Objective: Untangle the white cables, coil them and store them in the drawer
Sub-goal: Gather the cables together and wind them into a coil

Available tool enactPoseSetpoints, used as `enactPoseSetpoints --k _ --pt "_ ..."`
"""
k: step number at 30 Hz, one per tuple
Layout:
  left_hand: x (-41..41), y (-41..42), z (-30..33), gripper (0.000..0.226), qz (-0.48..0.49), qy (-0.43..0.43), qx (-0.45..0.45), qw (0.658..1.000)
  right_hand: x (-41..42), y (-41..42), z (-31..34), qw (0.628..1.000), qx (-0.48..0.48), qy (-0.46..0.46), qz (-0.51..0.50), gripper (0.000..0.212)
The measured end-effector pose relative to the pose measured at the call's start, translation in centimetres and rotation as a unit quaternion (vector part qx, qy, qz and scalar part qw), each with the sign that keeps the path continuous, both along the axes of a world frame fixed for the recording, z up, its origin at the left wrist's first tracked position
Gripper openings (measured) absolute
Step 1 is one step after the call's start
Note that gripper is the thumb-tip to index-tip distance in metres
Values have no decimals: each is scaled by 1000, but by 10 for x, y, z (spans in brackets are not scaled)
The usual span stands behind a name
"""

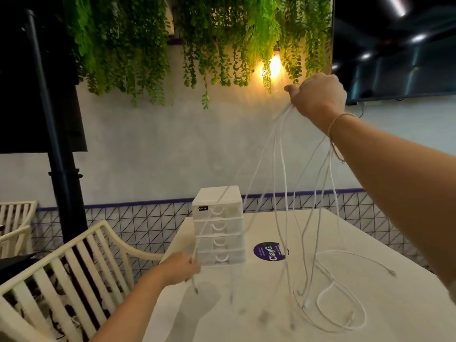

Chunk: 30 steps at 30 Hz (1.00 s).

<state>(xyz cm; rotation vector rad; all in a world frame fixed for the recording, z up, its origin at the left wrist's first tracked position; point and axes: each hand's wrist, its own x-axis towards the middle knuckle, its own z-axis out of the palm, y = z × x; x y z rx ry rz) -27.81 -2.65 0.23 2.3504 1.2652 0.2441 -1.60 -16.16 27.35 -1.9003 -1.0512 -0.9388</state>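
A warm wall lamp (272,65) glows with glare behind the hanging ferns (197,40); cable shadows blur on the counter (246,317); edges bend.

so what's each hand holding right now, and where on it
Right hand: the white cables bunched at their top, raised high. Left hand: one strand pinched near its lower end.

right hand (320,93) lifting white cables (276,174), left hand (179,267) pinching one strand

Blurred cable ends (265,317) above table (370,233)
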Motion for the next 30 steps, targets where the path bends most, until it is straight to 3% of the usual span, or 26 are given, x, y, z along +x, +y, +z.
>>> enactPoseSetpoints --k 2,4,6,9,11,14,19,26,30 --pt "8 -7 26 6 -43 -54 -43 997 -7 3 -2 1000 -23 -6 7 60" --pt "22 -17 64 21 -65 -199 -55 976 -14 8 -2 999 -36 -19 16 59" --pt "45 -34 110 23 -84 -324 -14 942 -23 14 -2 998 -55 -35 26 56" --pt "82 -59 165 32 -122 -433 21 893 -36 21 0 996 -62 -30 51 53" --pt "104 -70 185 41 -121 -416 63 899 -44 23 0 995 -68 -39 56 58" --pt "122 -76 188 36 -65 -357 149 920 -50 24 1 995 -58 -35 72 57" --pt "118 -76 163 31 -49 -301 190 933 -40 16 4 998 -40 -34 47 53" --pt "91 -53 101 31 -29 -189 191 963 -29 11 -1 998 -42 -5 36 45" --pt "74 -36 52 30 -17 -166 153 974 -25 8 5 999 -34 -1 26 48"
